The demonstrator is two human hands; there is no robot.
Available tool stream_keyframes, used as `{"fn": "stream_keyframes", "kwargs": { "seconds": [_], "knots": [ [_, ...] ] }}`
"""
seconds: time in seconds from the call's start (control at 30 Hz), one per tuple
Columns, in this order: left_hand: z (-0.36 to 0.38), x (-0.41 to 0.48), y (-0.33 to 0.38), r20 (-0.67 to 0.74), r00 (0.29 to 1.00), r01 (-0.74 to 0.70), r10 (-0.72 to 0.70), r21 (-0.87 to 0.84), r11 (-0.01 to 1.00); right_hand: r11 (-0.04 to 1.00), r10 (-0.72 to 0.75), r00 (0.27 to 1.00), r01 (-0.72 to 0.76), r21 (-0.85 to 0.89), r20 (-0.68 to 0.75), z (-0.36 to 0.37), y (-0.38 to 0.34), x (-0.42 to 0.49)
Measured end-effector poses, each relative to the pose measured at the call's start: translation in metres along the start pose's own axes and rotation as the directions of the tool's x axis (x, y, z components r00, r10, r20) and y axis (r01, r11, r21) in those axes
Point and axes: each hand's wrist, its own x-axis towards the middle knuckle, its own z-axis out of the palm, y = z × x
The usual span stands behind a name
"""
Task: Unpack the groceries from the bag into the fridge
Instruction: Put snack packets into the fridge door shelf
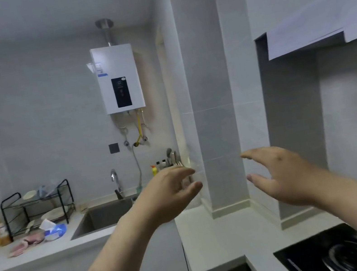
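Both hands were spread and empty, the left hand (pixel 168 194) and right hand (pixel 282 176) raised right of the sink (pixel 106 216); no bag or fridge showed, so finding them probably came next.

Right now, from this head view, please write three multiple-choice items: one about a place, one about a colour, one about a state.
1. Where is the dish rack?
A. left of the sink
B. on the stove
C. under the water heater

2. What colour is the bottle beside the knife block?
A. blue
B. yellow
C. black

3. How are the hands?
A. both hold a bag
B. one grips the tap
C. both open and empty

Answers: 1 A, the rack stands on the counter left of the basin. 2 B, the bottle is yellow with an orange cap. 3 C, left hand and right hand are spread in the air, touching nothing.
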Motion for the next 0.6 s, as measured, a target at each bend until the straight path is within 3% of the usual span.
{"fn": "stream_keyframes", "kwargs": {
  "seconds": [0.27, 0.6],
  "knots": [
    [0.111, 0.088, 0.017, 0.118, 0.985, -0.118, 0.126, -0.075, 0.99, 0.957, 0.278, 0.959, -0.272, -0.096, 0.05, 0.019, 0.107, -0.025],
    [0.209, 0.168, 0.052, 0.205, 0.92, -0.273, 0.334, -0.274, 0.922, 0.834, 0.523, 0.852, -0.501, -0.232, 0.039, 0.017, 0.175, -0.048]
  ]
}}
